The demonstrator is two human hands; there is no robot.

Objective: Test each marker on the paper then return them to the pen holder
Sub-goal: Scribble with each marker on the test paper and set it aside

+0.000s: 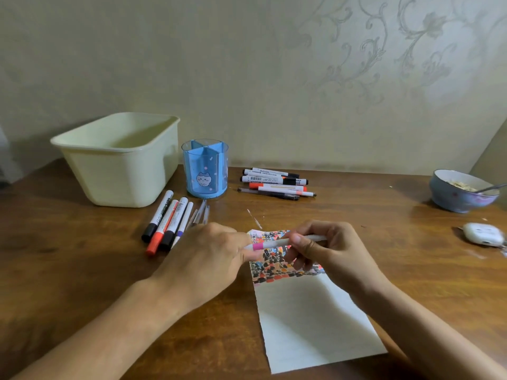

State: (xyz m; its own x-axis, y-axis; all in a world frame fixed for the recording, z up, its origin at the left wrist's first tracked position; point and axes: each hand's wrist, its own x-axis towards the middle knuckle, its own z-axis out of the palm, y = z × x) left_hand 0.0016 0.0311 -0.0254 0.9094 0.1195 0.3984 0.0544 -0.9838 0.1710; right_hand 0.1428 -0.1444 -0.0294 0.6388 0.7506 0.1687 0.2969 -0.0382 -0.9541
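- You are somewhere in the middle of the job, by my reading: the pen holder [205, 168] on the counter [82, 270] looks empty, so no marker seems to have gone back yet.
- The upper part of the paper [310, 319] is crowded with small test blots in black, red, orange and pink, while the lower part is bare (plenty of testing already done, it appears).
- Your left hand [211, 259] and right hand [329, 250] hold one pink-banded marker [277, 244] level above the blotted area; the right fingers [299, 242] curl round its white barrel, and the left fingers pinch the end by the pink band.
- I judge you are pulling off or pushing on its cap; which one I cannot tell.
- One group of markers [164, 223] lies left of the paper, just in front of the holder, with black, red and purple ends toward you.
- A second group [274, 182] lies right of the holder, near the wall; which group is tested the picture does not say.
- Left to do: finish this marker, then stand all of them in the holder.
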